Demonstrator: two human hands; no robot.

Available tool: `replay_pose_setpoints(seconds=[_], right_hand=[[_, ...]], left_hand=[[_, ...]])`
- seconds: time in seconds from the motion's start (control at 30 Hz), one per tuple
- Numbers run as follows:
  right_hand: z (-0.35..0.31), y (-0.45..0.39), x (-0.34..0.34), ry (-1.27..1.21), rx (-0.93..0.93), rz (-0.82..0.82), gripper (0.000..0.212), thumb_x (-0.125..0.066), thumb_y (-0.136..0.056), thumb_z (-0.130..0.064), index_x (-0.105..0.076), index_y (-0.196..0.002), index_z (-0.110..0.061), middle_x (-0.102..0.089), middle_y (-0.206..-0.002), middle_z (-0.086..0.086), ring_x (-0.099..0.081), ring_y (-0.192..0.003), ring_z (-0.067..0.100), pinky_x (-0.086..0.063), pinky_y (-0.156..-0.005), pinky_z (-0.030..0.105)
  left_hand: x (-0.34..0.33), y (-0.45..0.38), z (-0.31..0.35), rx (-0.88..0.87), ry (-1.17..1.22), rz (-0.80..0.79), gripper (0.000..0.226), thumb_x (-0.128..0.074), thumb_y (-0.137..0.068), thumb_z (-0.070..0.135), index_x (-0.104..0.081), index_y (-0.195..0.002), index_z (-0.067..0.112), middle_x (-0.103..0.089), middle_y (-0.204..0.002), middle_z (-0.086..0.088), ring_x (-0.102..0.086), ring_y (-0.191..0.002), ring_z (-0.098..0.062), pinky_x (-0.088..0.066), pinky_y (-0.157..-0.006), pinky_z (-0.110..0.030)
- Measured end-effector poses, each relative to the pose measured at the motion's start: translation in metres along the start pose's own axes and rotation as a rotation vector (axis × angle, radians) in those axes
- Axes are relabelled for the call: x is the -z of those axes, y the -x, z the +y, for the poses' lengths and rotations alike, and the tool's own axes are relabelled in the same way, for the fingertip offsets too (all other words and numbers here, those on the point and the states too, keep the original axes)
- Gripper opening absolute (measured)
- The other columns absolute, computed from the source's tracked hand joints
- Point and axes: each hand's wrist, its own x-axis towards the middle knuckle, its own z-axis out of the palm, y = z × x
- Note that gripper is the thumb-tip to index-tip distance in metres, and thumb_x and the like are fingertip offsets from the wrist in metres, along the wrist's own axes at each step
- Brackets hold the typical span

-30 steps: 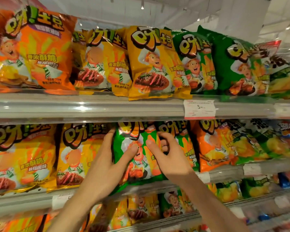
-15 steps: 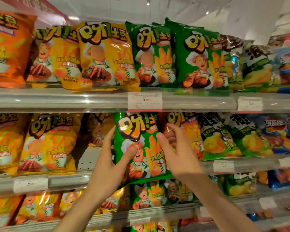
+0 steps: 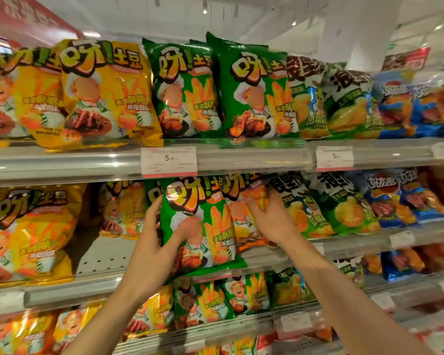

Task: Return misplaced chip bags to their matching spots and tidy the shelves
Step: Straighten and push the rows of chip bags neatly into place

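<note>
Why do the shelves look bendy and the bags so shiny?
Head view: its wide-angle lens bows the shelf rail and stretches things at the edges; ceiling lights glare off the green chip bag in the left hand, whitening the print; the blue bags at the far right are smeared and blurry.

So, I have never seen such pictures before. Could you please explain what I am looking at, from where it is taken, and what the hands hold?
No machine here: a person wears a camera on the head, looking at shop shelves. The left hand grips a green chip bag at its left edge on the middle shelf. The right hand rests on an orange bag beside it. Yellow bags stand further left, matching green bags on the shelf above.
</note>
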Motion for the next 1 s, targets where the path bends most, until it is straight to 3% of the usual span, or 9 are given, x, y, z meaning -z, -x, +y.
replay_pose_setpoints(seconds=[0.07,0.23,0.43,0.6,0.67,0.77,0.87,0.93,1.0], right_hand=[[0.002,-0.005,-0.004,-0.054,-0.048,-0.026,0.085,-0.046,-0.090,-0.070,-0.035,-0.146,-0.007,-0.055,-0.140,0.016,-0.055,-0.124,0.035,-0.047,-0.100,0.043],[0.006,-0.006,-0.006,-0.137,-0.040,-0.013,0.070,-0.052,-0.094,-0.061,-0.041,-0.140,-0.009,-0.066,-0.120,0.010,-0.063,-0.111,0.032,-0.050,-0.089,0.038],[0.000,-0.003,0.002,-0.207,-0.022,0.047,0.096,-0.048,-0.076,-0.084,-0.043,-0.138,-0.011,-0.067,-0.118,0.009,-0.064,-0.108,0.031,-0.052,-0.093,0.045],[-0.002,-0.003,0.015,-0.201,0.010,0.072,0.070,-0.055,-0.089,-0.066,-0.048,-0.134,-0.013,-0.066,-0.111,0.004,-0.062,-0.103,0.026,-0.048,-0.085,0.038],[0.001,0.001,0.023,-0.167,0.006,0.084,0.076,-0.056,-0.090,-0.065,-0.044,-0.141,-0.011,-0.065,-0.110,0.003,-0.061,-0.104,0.026,-0.048,-0.087,0.039],[0.010,0.011,0.038,-0.122,0.008,0.087,0.081,-0.058,-0.087,-0.067,-0.042,-0.145,-0.012,-0.065,-0.117,0.003,-0.062,-0.109,0.027,-0.051,-0.089,0.041],[0.020,0.023,0.053,-0.108,0.034,0.082,0.066,-0.063,-0.088,-0.059,-0.048,-0.137,-0.017,-0.064,-0.100,-0.011,-0.063,-0.093,0.015,-0.047,-0.079,0.034],[0.027,0.031,0.063,-0.090,0.045,0.069,0.064,-0.065,-0.087,-0.057,-0.047,-0.137,-0.021,-0.062,-0.097,-0.019,-0.063,-0.091,0.010,-0.050,-0.081,0.035],[0.034,0.037,0.073,-0.062,0.044,0.048,0.067,-0.066,-0.085,-0.060,-0.046,-0.138,-0.024,-0.065,-0.103,-0.015,-0.065,-0.095,0.011,-0.053,-0.085,0.037]], left_hand=[[0.001,-0.002,-0.002,-0.004,0.001,-0.002,0.067,-0.064,-0.091,0.040,-0.030,-0.148,0.044,-0.056,-0.117,0.043,-0.053,-0.109,0.022,-0.045,-0.082,-0.004],[0.005,-0.002,-0.003,0.008,0.013,0.004,0.064,-0.063,-0.094,0.029,-0.030,-0.149,0.037,-0.048,-0.099,0.061,-0.048,-0.098,0.033,-0.038,-0.070,0.007],[0.015,-0.003,-0.006,0.006,0.040,-0.001,0.067,-0.063,-0.093,0.028,-0.030,-0.151,0.034,-0.052,-0.102,0.056,-0.053,-0.099,0.028,-0.041,-0.070,0.004],[0.018,-0.004,-0.005,0.004,0.046,0.008,0.067,-0.063,-0.092,0.030,-0.032,-0.150,0.037,-0.056,-0.115,0.040,-0.056,-0.099,0.024,-0.043,-0.069,0.002],[0.017,-0.003,-0.003,0.004,0.043,0.008,0.066,-0.063,-0.093,0.026,-0.031,-0.151,0.035,-0.053,-0.120,0.034,-0.056,-0.096,0.026,-0.043,-0.068,0.003],[0.011,-0.003,0.000,-0.005,-0.009,0.020,0.066,-0.063,-0.094,0.025,-0.031,-0.151,0.032,-0.048,-0.116,0.038,-0.050,-0.093,0.033,-0.038,-0.067,0.007],[0.004,-0.004,0.003,-0.016,-0.063,0.037,0.067,-0.063,-0.093,0.030,-0.030,-0.151,0.031,-0.049,-0.105,0.052,-0.044,-0.095,0.037,-0.033,-0.070,0.010],[-0.001,-0.004,0.004,-0.022,-0.090,0.045,0.068,-0.062,-0.093,0.034,-0.028,-0.152,0.031,-0.047,-0.107,0.051,-0.042,-0.095,0.039,-0.032,-0.071,0.010],[-0.006,-0.006,0.004,-0.019,-0.124,0.057,0.068,-0.062,-0.092,0.039,-0.027,-0.151,0.034,-0.040,-0.109,0.050,-0.040,-0.093,0.041,-0.034,-0.071,0.009]])
